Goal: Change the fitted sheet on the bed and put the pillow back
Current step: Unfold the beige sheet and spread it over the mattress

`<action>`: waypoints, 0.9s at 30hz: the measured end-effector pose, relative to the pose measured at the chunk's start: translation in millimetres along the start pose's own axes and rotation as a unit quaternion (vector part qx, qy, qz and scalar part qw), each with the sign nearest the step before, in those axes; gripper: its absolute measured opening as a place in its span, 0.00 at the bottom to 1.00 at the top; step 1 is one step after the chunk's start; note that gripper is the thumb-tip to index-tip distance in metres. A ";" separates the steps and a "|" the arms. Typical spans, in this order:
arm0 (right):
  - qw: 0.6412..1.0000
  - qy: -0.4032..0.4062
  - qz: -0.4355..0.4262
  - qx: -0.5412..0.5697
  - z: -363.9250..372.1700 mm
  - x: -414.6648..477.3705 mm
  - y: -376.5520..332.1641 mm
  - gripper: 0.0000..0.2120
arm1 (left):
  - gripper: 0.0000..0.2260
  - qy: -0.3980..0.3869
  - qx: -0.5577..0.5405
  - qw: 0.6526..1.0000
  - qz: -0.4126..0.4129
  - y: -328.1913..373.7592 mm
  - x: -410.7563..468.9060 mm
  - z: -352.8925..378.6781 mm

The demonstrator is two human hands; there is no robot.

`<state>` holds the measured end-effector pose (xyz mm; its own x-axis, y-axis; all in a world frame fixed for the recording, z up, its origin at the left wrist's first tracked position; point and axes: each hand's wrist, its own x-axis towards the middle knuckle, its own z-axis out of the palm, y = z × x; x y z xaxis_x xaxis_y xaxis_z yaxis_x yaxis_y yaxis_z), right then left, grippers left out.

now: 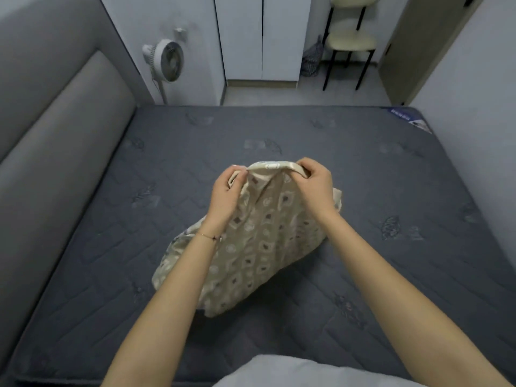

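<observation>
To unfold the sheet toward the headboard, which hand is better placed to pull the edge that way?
Probably the left hand: it pinches the top edge of the sheet on the side nearer the headboard, while the right hand grips the other side.

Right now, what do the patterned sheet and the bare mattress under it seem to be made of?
The sheet looks like thin woven cloth, perhaps cotton or a blend, beige with a printed pattern and a faint sheen; it drapes and creases softly. The mattress cover looks like matte dark grey quilted fabric: stitched wavy lines show. The fibre cannot be told.
</observation>
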<state>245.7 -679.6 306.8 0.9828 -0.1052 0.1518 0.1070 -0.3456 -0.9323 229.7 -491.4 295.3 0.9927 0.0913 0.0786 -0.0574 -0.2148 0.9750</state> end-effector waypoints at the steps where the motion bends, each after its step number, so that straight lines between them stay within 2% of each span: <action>1: 1.000 0.025 -0.006 0.017 -6.2 9.3 -12.0 0.13 | 0.10 0.005 -0.014 1.000 0.022 15.5 11.7 5.9; 3: 0.998 0.046 -0.027 0.045 -19.6 25.5 -35.3 0.15 | 0.11 0.017 -0.034 0.998 0.050 40.0 28.1 14.6; 6: 0.995 0.034 -0.063 0.066 -37.5 39.7 -67.8 0.16 | 0.13 0.031 -0.053 0.995 0.074 61.4 38.4 20.3; 10: 0.992 0.008 -0.109 0.059 -45.9 38.5 -90.0 0.14 | 0.15 0.081 -0.131 0.986 0.070 92.4 42.7 26.4; 12: 0.994 -0.035 -0.100 0.034 -46.3 33.8 -83.5 0.12 | 0.14 0.114 -0.205 0.970 0.059 111.4 47.8 27.5; 14: 0.990 -0.119 -0.065 -0.026 -48.6 28.7 -64.2 0.12 | 0.13 0.126 -0.240 0.960 0.066 128.1 53.2 22.8; 16: 0.971 -0.218 -0.014 -0.098 -51.4 23.1 -39.2 0.08 | 0.12 0.133 -0.258 0.953 0.084 137.7 59.0 12.6; 18: 0.954 -0.258 0.027 -0.150 -52.0 24.2 -8.1 0.06 | 0.11 0.140 -0.281 0.946 0.084 137.9 65.5 -0.2; 20: 0.954 -0.244 0.047 -0.170 -52.3 35.5 9.6 0.13 | 0.10 0.137 -0.281 0.946 0.081 131.5 71.1 -13.3; 22: 0.968 -0.190 0.051 -0.156 -57.6 52.9 9.3 0.14 | 0.09 0.136 -0.254 0.954 0.081 122.8 74.5 -27.7; 23: 0.978 -0.142 0.044 -0.144 -62.7 62.9 1.7 0.14 | 0.10 0.143 -0.231 0.959 0.079 118.6 75.8 -35.9; 25: 0.995 -0.024 0.018 -0.092 -74.7 79.5 -26.6 0.20 | 0.10 0.152 -0.167 0.971 0.076 108.2 79.6 -52.8; 27: 0.998 0.066 -0.024 -0.003 -80.2 89.1 -66.0 0.24 | 0.09 0.140 -0.101 0.983 0.068 98.8 84.8 -65.5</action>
<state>314.1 -741.0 408.3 0.9481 -0.2099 0.2390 0.1527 -0.3587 -0.9209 301.2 -441.2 411.9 0.9081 0.3454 0.2368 -0.2346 -0.0488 0.9709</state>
